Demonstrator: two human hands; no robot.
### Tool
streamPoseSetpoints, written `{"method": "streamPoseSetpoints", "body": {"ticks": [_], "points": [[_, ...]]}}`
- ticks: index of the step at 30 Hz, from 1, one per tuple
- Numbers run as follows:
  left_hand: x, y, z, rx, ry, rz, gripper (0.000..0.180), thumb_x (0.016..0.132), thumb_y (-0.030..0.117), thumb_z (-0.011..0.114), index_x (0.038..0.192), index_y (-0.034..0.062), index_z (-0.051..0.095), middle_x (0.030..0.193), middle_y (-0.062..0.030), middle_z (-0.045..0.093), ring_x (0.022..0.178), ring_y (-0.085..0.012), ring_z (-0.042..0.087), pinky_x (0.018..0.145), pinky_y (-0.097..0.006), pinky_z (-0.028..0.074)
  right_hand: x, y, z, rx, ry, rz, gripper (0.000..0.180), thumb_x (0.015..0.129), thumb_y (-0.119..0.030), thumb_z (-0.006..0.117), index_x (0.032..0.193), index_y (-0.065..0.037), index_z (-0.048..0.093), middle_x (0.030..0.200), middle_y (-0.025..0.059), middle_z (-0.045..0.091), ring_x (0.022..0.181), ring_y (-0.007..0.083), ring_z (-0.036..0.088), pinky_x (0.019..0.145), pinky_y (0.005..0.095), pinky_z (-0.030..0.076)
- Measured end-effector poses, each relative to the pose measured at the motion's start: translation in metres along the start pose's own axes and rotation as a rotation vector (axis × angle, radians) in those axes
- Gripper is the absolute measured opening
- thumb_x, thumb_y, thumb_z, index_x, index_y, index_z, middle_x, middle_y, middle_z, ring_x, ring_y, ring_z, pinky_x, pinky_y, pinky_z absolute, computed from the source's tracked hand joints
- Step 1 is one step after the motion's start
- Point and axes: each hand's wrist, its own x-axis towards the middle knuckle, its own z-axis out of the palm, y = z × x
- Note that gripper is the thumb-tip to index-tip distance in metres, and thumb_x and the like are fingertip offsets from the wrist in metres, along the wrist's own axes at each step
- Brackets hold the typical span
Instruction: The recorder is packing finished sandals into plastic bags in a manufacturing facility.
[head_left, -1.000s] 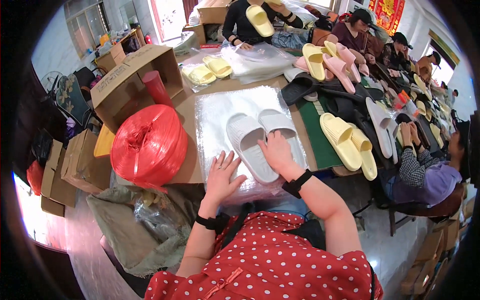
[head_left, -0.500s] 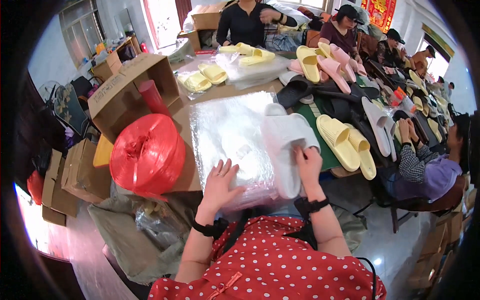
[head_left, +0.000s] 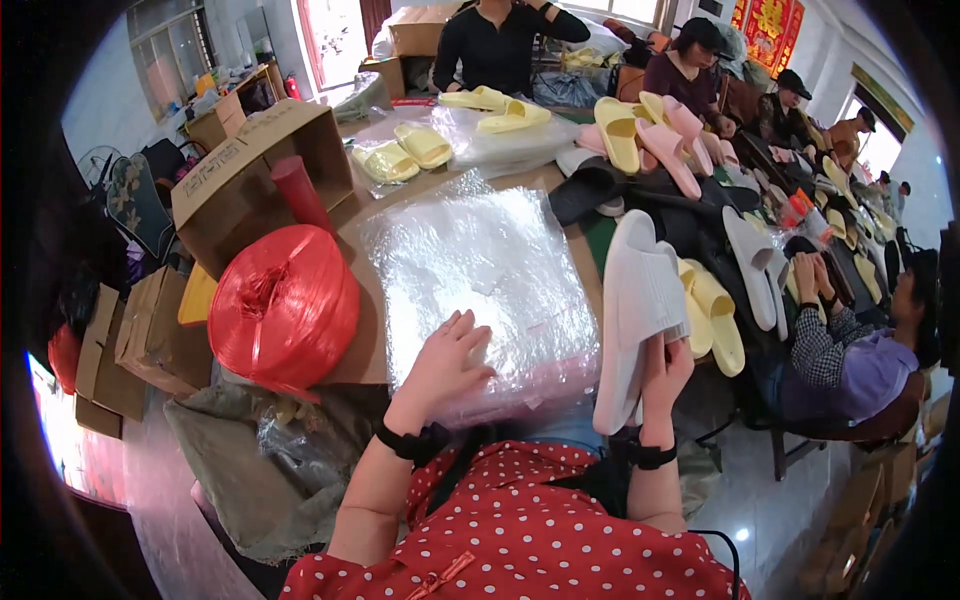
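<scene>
My right hand (head_left: 664, 378) grips a pair of white slide slippers (head_left: 630, 310), its fingers tucked under their straps. The pair is raised and tilted at the right edge of a stack of clear plastic bags (head_left: 490, 270). On the near part of that stack lies my left hand (head_left: 447, 362), fingers spread, with nothing in it. Just right of the white pair are pale yellow slippers (head_left: 712, 315), partly hidden behind it.
Left of the bags stand a big roll of red plastic twine (head_left: 285, 305) and an open cardboard box (head_left: 245, 165). Yellow slippers (head_left: 425, 145) on plastic lie farther back. Piled slippers (head_left: 665, 150) fill the right side. Several people work around the table, one seated at right (head_left: 870, 340).
My right hand has lifted the white slippers off the bags, moving them right and tilting them up. My left hand stays on the bags, shifted slightly.
</scene>
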Motion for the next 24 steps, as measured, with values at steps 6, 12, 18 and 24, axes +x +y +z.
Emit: {"method": "streamPoseSetpoints", "body": {"ticks": [6, 12, 18, 24], "points": [[-0.008, -0.002, -0.005, -0.233, 0.146, -0.106, 0.035, 0.096, 0.025, 0.061, 0.123, 0.0037, 0.067, 0.128, -0.0227, 0.064, 0.124, -0.0370, 0.058, 0.105, -0.040, 0.045, -0.002, -0.005, 0.001, -0.008, -0.058, -0.116, 0.020, 0.094, -0.012, 0.066, 0.098, 0.008, 0.068, 0.095, 0.0152, 0.066, 0.080, 0.0225, 0.062, 0.071, 0.0315, 0.047], [-0.001, -0.011, -0.006, -0.557, 0.227, -0.354, 0.039, 0.103, 0.032, 0.052, 0.120, 0.0011, 0.068, 0.106, -0.0200, 0.072, 0.104, -0.0293, 0.069, 0.091, -0.035, 0.051, -0.013, -0.029, 0.001, -0.019, -0.214, -0.206, 0.019, 0.085, -0.010, 0.071, 0.098, 0.004, 0.071, 0.094, 0.0166, 0.067, 0.076, 0.0246, 0.064, 0.064, 0.0323, 0.049], [0.004, -0.026, -0.005, -0.817, 0.096, -0.432, 0.045, 0.105, 0.036, 0.050, 0.126, -0.0013, 0.065, 0.110, -0.0146, 0.073, 0.102, -0.0167, 0.066, 0.090, -0.030, 0.050, -0.036, -0.049, 0.026, 0.114, -0.664, -0.382, 0.022, 0.080, -0.009, 0.074, 0.101, -0.004, 0.073, 0.097, 0.0164, 0.069, 0.079, 0.0323, 0.069, 0.068, 0.0355, 0.054], [0.005, -0.060, -0.007, -0.735, 0.034, -0.266, 0.044, 0.104, 0.026, 0.054, 0.138, -0.0018, 0.056, 0.113, -0.0051, 0.069, 0.102, -0.0127, 0.062, 0.092, -0.027, 0.049, -0.039, -0.038, 0.034, -0.186, -0.912, -0.254, 0.023, 0.092, -0.023, 0.066, 0.091, 0.000, 0.067, 0.094, 0.0173, 0.063, 0.077, 0.0390, 0.064, 0.067, 0.0465, 0.052]]}}
